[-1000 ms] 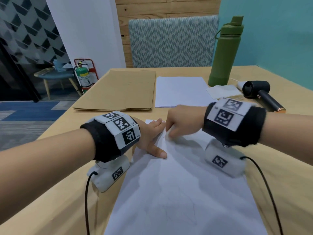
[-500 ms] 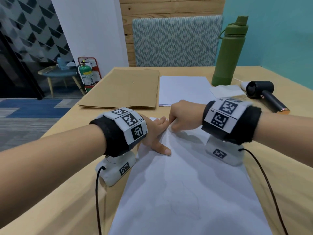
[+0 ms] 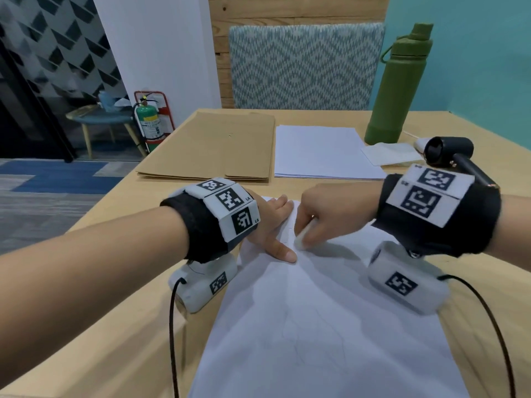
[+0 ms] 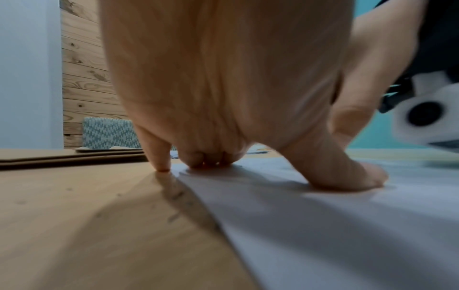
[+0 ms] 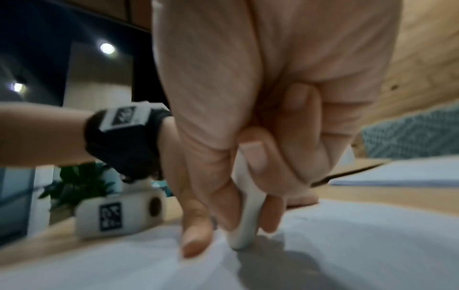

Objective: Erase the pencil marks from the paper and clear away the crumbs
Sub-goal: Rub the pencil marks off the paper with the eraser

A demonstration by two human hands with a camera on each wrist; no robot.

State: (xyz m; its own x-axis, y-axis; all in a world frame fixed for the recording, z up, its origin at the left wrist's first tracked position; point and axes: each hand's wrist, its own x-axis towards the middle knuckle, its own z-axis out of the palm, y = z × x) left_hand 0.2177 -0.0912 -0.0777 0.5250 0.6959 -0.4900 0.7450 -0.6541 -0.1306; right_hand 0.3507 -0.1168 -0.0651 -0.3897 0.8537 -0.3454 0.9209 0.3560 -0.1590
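Observation:
A white sheet of paper (image 3: 330,326) with faint pencil lines lies on the wooden table in front of me. My left hand (image 3: 271,225) presses flat on its far left corner, fingers straight and thumb spread; the left wrist view shows the fingertips (image 4: 211,162) down on the paper (image 4: 335,225). My right hand (image 3: 321,216) pinches a white eraser (image 3: 301,239) between thumb and fingers, its lower end touching the sheet just right of the left thumb. The right wrist view shows the eraser (image 5: 246,221) standing on the paper (image 5: 347,245).
Beyond the sheet lie brown envelopes (image 3: 218,147) and a stack of white paper (image 3: 321,152). A green bottle (image 3: 399,84), a folded tissue (image 3: 390,153) and a black hair dryer (image 3: 454,156) stand at the far right. A patterned chair (image 3: 304,64) is behind the table.
My right hand has slid toward me down the sheet with the eraser, whose tip now shows below the fingers. The left hand has stayed pressed on the corner.

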